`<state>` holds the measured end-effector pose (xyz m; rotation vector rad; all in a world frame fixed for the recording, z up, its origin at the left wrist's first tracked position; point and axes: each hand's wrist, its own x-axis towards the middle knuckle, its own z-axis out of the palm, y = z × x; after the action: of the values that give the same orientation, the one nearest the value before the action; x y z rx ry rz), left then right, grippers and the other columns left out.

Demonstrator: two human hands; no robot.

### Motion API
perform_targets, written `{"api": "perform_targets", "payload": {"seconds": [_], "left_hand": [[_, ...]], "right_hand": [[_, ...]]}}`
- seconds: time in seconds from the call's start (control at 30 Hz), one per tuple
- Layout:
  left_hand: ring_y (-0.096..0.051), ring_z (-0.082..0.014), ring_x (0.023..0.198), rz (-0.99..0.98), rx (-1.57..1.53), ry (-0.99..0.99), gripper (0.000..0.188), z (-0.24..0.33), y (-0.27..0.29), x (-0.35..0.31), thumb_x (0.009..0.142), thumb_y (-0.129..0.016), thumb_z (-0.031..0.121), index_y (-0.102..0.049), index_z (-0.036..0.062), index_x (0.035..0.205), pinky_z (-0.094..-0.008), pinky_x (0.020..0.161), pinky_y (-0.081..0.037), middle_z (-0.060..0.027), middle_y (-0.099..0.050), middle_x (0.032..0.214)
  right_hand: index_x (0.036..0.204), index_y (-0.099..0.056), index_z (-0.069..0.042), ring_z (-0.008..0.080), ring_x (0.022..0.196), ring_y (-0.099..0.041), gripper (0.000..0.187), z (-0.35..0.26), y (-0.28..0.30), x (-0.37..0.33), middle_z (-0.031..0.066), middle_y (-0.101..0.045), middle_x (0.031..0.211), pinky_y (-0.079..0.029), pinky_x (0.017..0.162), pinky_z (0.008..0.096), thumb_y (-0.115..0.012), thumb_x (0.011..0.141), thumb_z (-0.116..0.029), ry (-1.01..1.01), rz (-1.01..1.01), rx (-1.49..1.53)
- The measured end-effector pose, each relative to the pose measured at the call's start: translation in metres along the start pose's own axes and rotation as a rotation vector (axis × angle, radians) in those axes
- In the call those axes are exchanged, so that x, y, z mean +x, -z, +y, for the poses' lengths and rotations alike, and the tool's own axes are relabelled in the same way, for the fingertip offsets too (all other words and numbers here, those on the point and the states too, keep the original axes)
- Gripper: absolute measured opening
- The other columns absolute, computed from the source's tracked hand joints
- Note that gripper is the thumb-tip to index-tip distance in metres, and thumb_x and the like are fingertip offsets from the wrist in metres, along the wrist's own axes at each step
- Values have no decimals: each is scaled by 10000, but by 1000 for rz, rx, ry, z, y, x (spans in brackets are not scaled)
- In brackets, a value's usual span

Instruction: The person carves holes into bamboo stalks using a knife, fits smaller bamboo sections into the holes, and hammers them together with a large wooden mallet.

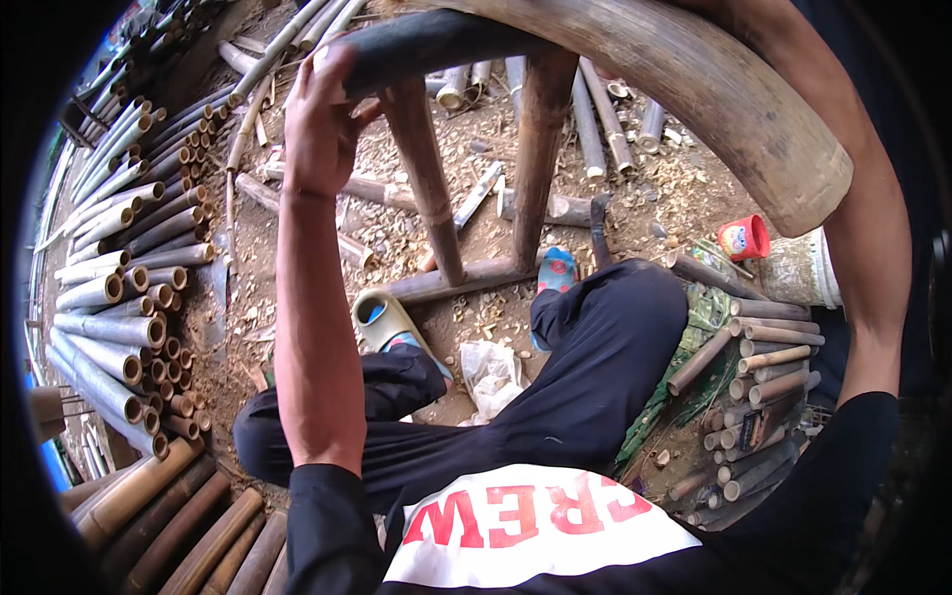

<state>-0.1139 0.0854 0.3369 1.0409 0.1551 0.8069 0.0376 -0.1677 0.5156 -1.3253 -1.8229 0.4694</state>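
Observation:
My left hand (322, 124) is closed around the left end of a dark bamboo pole (446, 45) at the top of the view. Across its right part passes a thick, pale brown bamboo piece (684, 89), its blunt end toward me at the right; whether the two are joined I cannot tell. Two upright bamboo legs (426, 183) run from beneath the dark pole to a bamboo crossbar (446, 282) on the ground. My right forearm (868, 218) bends up behind the pale piece, and the fingers of that hand are hidden.
Stacked cut bamboo tubes (109, 297) line the left side; shorter ones (764, 397) are piled at the right. A red cup (744, 238) stands beside a whitish bucket (808, 268). A white plastic bag (491, 377) lies between my legs. Shavings and bamboo pieces litter the dirt floor.

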Motion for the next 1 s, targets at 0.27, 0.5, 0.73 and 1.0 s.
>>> {"api": "perform_targets", "payload": {"seconds": [0.27,0.5,0.73,1.0], "left_hand": [[-676,-143,849,122,199,-110,385,-8,-6,13,859,-702,298,-605,47,1135,-296,658,-604,-69,-667,998],[-675,-158,874,120,180,-115,363,-9,-8,16,871,-679,314,-620,51,1115,-321,664,-606,-65,-678,973],[-655,-144,913,53,134,-122,453,-9,0,16,837,-720,339,-600,55,1169,-321,687,-599,-54,-645,1038],[-647,-176,962,27,120,-37,390,-5,12,13,872,-683,300,-596,43,1153,-364,754,-589,-82,-645,1056]], "right_hand": [[1282,-484,89,186,725,-650,451,-20,6,-7,214,-600,1114,-545,591,232,-485,969,-235,-280,218,279],[1315,-456,78,203,757,-647,541,-25,6,3,225,-588,1124,-544,632,257,-515,937,-305,-365,144,197],[1349,-428,66,220,789,-645,636,-39,-12,26,235,-577,1134,-543,672,283,-544,905,-375,-502,-1,226],[1466,-291,45,327,1275,-446,813,24,19,31,304,-380,1428,-323,1093,362,-535,886,-469,-492,-15,-555]]}}
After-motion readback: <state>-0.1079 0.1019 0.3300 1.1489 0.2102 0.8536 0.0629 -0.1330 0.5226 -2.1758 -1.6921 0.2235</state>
